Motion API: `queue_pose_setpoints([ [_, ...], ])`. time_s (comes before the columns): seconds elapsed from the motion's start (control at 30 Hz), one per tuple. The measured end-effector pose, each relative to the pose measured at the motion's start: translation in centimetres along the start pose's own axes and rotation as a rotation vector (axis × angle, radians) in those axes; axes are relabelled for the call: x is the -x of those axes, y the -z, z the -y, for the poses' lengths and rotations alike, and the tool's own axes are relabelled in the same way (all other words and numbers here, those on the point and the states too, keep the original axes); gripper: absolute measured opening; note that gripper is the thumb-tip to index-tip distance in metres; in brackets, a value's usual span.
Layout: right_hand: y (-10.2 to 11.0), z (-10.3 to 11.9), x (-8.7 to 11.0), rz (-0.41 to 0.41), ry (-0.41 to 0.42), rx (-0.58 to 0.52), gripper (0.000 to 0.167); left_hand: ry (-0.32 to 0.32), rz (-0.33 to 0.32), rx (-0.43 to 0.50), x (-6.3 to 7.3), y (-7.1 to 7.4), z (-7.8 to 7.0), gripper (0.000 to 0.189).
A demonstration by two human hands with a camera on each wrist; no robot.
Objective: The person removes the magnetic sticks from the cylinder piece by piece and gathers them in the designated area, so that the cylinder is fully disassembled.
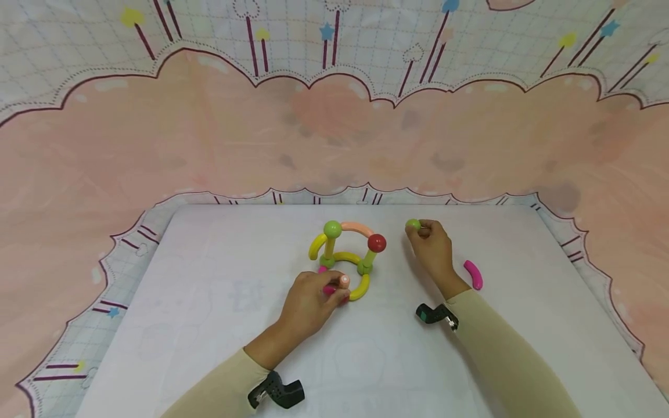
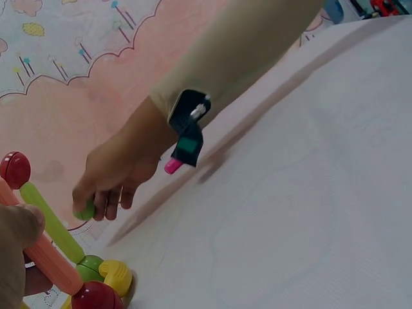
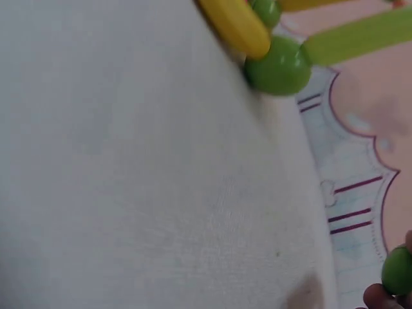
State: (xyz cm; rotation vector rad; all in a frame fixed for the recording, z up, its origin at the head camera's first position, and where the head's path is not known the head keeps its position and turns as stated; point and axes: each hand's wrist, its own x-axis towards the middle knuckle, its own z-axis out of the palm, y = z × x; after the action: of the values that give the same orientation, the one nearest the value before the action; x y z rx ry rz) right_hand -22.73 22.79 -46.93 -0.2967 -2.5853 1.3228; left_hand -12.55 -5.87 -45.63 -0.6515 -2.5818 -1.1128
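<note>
Our white table (image 1: 387,360) meets a pink backdrop (image 1: 366,145). Near the toy frame (image 1: 346,256), our left hand (image 1: 308,302) grips 1 peach stick (image 2: 55,261); farther right, our right hand (image 1: 434,247) pinches 1 green ball (image 1: 413,223).

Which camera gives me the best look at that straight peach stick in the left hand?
The left wrist view: it shows much of the peach stick lengthwise, down to a red ball, though the left hand covers part. The head view shows mainly its round end. I can't make it out in the right wrist view.
</note>
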Motion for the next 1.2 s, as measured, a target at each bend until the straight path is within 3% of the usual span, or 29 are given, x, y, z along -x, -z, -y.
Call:
queue_pose_setpoints([
  [0.2,-1.4,-0.3,-1.9,0.068,-0.088,0.108,0.053,0.006,0.001,-0.005,0.1,0.0,0.0,0.027],
  [0.4,-1.6,-0.7,-3.3,0.032,-0.123,0.137,0.057,0.011,0.007,0.010,0.0,0.1,-0.2,0.027],
  [0.87,-1.7,-0.8,-4.2,0.032,-0.115,0.175,0.049,0.023,0.014,0.003,0.0,0.1,-0.1,0.026],
  [1.2,-1.9,-0.8,-4.3,0.041,-0.108,0.228,0.052,0.032,0.016,-0.008,0.0,0.0,-0.2,0.025],
])
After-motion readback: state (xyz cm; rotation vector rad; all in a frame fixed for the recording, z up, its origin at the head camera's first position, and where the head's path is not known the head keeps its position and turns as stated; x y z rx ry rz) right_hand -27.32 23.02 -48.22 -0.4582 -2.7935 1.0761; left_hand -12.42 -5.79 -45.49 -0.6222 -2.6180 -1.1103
